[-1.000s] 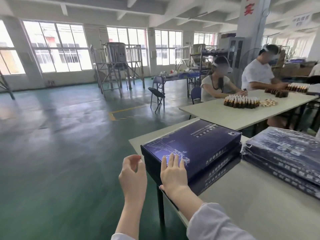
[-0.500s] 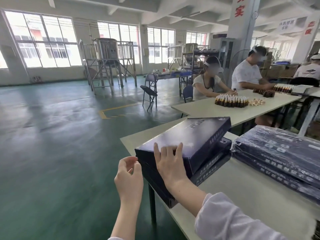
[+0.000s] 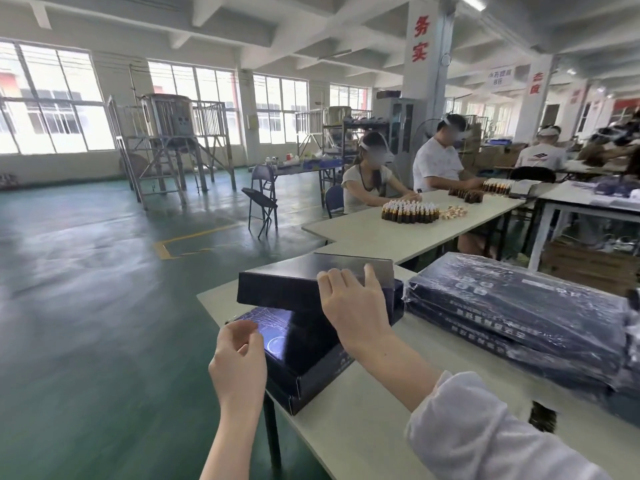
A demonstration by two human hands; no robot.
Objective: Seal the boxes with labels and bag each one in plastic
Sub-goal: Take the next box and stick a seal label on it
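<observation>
Now lifted, the top box [image 3: 298, 282] is tilting at the table's [image 3: 363, 427] nine-o'clock edge; right hand [image 3: 356, 306] fingers [image 3: 332, 282] are clamping it alone, left hand [image 3: 239, 358] hovering slack and empty, risking a floorward slip.

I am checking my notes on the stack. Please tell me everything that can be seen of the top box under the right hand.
The top box is flat, rectangular, dark navy, cardboard by its look, with no plastic around it. It tilts: its left end stands clear above the lower box, its right end rests lower. The right hand grips its near edge, fingers over the top.
</observation>
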